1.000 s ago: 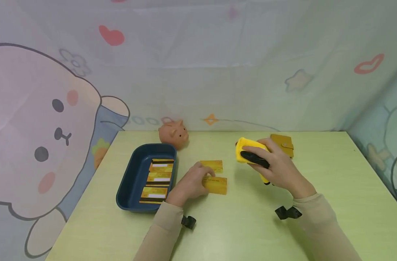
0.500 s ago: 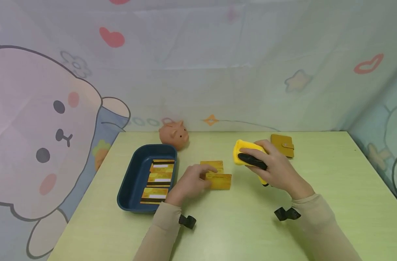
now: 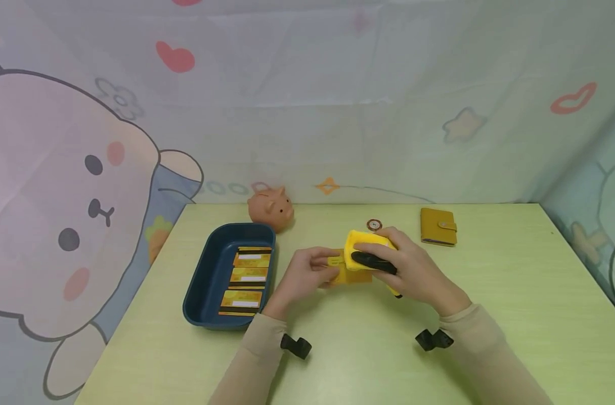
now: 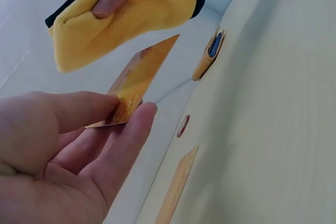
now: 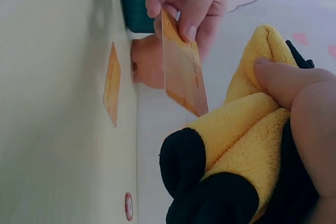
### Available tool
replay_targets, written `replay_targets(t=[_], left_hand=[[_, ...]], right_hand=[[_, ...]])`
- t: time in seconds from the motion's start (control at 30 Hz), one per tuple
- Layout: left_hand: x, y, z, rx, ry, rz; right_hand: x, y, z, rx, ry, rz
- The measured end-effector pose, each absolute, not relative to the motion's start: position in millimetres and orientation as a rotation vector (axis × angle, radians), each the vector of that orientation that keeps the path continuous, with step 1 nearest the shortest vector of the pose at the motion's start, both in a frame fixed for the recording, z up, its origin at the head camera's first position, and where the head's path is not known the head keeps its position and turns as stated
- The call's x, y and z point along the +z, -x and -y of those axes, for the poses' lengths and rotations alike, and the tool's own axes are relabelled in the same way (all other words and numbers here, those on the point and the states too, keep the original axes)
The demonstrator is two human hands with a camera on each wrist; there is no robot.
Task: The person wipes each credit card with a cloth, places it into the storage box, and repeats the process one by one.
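My left hand (image 3: 303, 275) pinches a gold bank card (image 4: 144, 74) by one end, between thumb and fingers, raised above the table. My right hand (image 3: 414, 270) grips a folded yellow cloth with black edging (image 3: 355, 247). In the left wrist view the cloth is just above the card's far end; in the right wrist view the card's corner comes right up to the cloth. A second gold card (image 5: 112, 85) lies flat on the table beneath, mostly covered by my hands and the cloth in the head view.
At left stands a dark blue tray (image 3: 190, 312) with several gold cards (image 3: 244, 278) in a column. Behind it sits a pink piggy bank (image 3: 269, 209). A red-and-white poker chip (image 3: 374, 225) and a mustard wallet (image 3: 437, 226) lie toward the back. A printed curtain (image 3: 307, 112) hangs behind the table.
My left hand has lifted the nearer card off the table and brought it right. My right hand has moved left and down with the cloth, uncovering the chip.
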State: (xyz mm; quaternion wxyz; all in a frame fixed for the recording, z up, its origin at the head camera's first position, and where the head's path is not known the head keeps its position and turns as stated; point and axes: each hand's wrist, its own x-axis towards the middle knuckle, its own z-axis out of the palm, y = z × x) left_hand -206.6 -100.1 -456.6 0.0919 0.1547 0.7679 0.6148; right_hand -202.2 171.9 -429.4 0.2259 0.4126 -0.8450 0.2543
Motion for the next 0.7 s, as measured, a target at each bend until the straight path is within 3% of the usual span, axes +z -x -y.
replay_targets(t=[0.27, 0.7], left_hand=[[-453, 203, 93, 1.973, -0.378, -2.046], [-452, 201, 88, 2.033, -0.513, -1.820]], right_hand=[[-432, 201, -167, 0.703, -1.153, 2.306], [-434, 200, -160, 0.677, -1.182, 2.278]])
